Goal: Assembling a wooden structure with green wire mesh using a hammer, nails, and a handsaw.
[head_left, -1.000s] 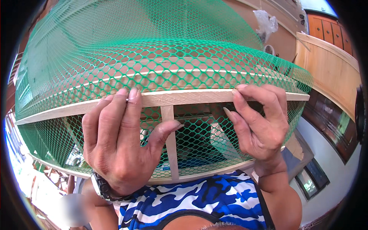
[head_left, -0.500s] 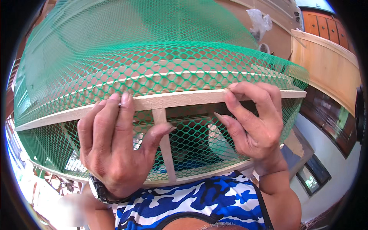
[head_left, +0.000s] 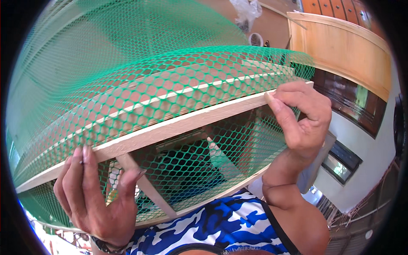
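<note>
A pale wooden rail slants across a frame, rising to the right. Green plastic mesh netting lies over the frame and bunches behind the rail. My left hand rests its fingertips on the rail's left part, fingers stretched and thumb apart. Something tiny and shiny, too small to name, sits between two of those fingers. At the rail's right end, my right hand has curled fingers, with thumb and forefinger pinched at the top edge where the netting meets the wood. The exact fingertip contact there is partly hidden.
A short wooden upright joins the rail to a lower one near my body. Beyond the netting, a clear plastic bag and a roll of tape lie on the brown surface. A light wooden panel stands at the right.
My hands have moved apart along the rail, left hand nearer and leftward, right hand to the right end. The right thumb has closed toward the forefinger. The view has turned, so the rail now slants.
</note>
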{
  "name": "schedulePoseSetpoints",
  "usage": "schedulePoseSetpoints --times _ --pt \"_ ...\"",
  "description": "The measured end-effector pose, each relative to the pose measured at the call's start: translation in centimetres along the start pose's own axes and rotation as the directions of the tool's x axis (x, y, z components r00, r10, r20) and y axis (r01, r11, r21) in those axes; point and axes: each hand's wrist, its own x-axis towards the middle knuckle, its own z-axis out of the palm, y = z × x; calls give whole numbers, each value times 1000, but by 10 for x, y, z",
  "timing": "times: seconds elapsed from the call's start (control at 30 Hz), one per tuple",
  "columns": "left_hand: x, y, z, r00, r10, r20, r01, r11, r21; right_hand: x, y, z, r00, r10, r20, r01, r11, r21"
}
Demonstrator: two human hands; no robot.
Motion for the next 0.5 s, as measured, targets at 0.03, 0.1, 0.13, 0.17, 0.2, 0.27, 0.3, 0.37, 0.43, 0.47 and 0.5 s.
schedulePoseSetpoints --times 0.03,0.1,0.13,0.17,0.2,0.27,0.3,0.37,0.43,0.47,0.5 --pt "0 0 0 1000 -4 16 4 1000 19 1 2 -1 1000 -4 20 4 1000 14" --pt "-2 1 -1 999 -14 38 12 999 48 2 4 -2 999 -7 41 6 1000 23" --pt "-2 1 -1 999 -9 39 7 999 44 3 4 -3 998 8 59 -10 1000 20" --pt "-3 1 -2 999 -19 41 17 999 47 4 3 -3 997 31 74 -32 999 24" --pt "-3 2 -2 999 -32 43 29 998 52 5 3 -3 997 22 75 -23 1000 20" --pt "-3 1 -2 999 -26 44 24 998 54 6 3 -2 996 41 84 -44 999 28" --pt "-3 1 -3 998 -23 52 20 998 61 6 3 -2 995 24 93 -26 999 24" --pt "-3 0 -3 999 -16 39 14 999 48 5 2 -1 996 55 69 -59 997 53" --pt "-3 0 -3 999 -8 32 7 999 38 4 1 -1 996 38 77 -41 999 31" --pt "-3 0 -3 1000 -6 29 5 999 33 4 1 -2 997 33 71 -35 999 22" --pt "-3 0 -3 1000 2 28 -3 999 33 4 2 -3 997 22 78 -23 1000 12"
